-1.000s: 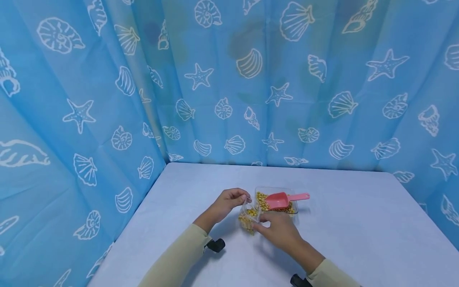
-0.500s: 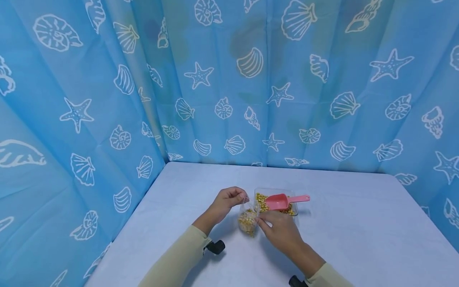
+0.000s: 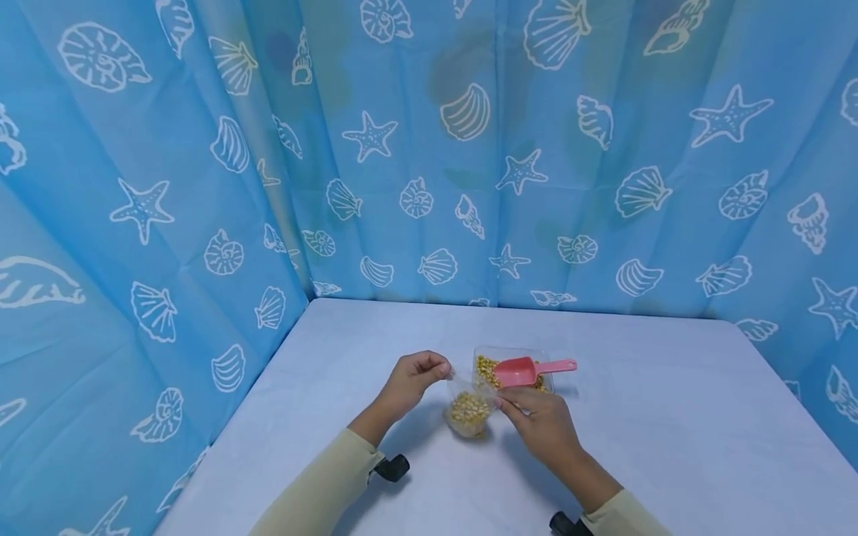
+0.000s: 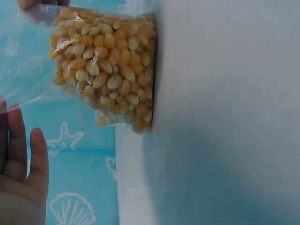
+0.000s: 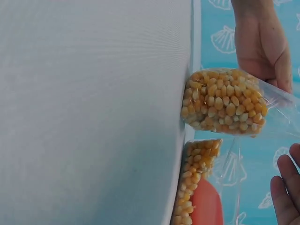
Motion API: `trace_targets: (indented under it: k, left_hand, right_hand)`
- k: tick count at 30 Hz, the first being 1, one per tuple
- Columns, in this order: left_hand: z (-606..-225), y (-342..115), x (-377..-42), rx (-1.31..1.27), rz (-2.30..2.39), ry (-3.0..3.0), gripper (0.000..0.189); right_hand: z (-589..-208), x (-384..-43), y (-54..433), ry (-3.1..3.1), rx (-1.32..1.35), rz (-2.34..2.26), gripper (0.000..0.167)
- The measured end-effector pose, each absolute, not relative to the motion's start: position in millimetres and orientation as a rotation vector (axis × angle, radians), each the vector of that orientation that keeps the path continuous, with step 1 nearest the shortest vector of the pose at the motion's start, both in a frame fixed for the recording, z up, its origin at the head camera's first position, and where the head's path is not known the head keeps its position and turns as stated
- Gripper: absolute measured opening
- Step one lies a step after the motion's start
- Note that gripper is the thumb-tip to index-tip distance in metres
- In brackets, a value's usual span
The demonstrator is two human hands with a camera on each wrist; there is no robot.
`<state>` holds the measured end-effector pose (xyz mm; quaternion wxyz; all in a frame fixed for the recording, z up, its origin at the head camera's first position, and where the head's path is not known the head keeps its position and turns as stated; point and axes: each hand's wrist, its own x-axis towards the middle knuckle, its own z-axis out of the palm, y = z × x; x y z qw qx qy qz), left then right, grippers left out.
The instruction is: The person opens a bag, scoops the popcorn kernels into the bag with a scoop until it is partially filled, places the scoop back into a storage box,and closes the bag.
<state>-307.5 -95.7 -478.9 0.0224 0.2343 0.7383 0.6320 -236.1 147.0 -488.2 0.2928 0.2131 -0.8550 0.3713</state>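
Observation:
A clear plastic bag (image 3: 468, 411) with yellow corn kernels in its lower part stands on the table, its slack top rising between both hands. My left hand (image 3: 410, 383) pinches the top's left corner between thumb and fingertips. On the opposite side, my right hand (image 3: 541, 423) pinches the right edge of the top. In the left wrist view the bag (image 4: 105, 65) has its kernels packed low against the tabletop, and the remaining fingers (image 4: 40, 154) of the left hand extend beside it. The right wrist view shows the right hand's fingers (image 5: 283, 192) partly cut off.
Just behind my right hand sits a clear rectangular container (image 3: 512, 350) of corn kernels (image 3: 487, 371). A pink scoop (image 3: 516, 372) lies on the kernels, its handle reaching over the right rim. A blue shell-patterned curtain (image 3: 415, 149) hangs behind and left of the white table (image 3: 670, 402).
My hands have moved apart, the right one shifting rightward and the left one slightly leftward. The bag's top is now stretched wider between them, and its mouth, earlier gaping, looks flatter.

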Motion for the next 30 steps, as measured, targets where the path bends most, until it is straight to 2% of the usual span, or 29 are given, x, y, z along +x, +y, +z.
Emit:
trace_targets:
  k: [7, 14, 20, 30]
  left_hand:
    - [-472.0, -86.9, -289.3, 0.745, 1.869, 2.456, 0.017]
    - [-469.1, -75.5, -274.1, 0.776, 1.889, 2.507, 0.015]
    - [-469.7, -69.3, -265.2, 0.716, 1.919, 2.508, 0.015]
    - [-472.1, -67.5, -261.4, 0.728, 1.847, 2.554, 0.017]
  right_hand:
    - [-494.7, -240.0, 154.7, -2.264, 0.408, 1.364, 0.013]
    - [-495.0, -238.9, 164.1, -2.299, 0.266, 1.533, 0.014]
    - [-491.5, -236.7, 168.8, -2.324, 0.264, 1.560, 0.020]
    - [-490.6, -235.1, 175.1, -2.324, 0.371, 1.608, 0.013]
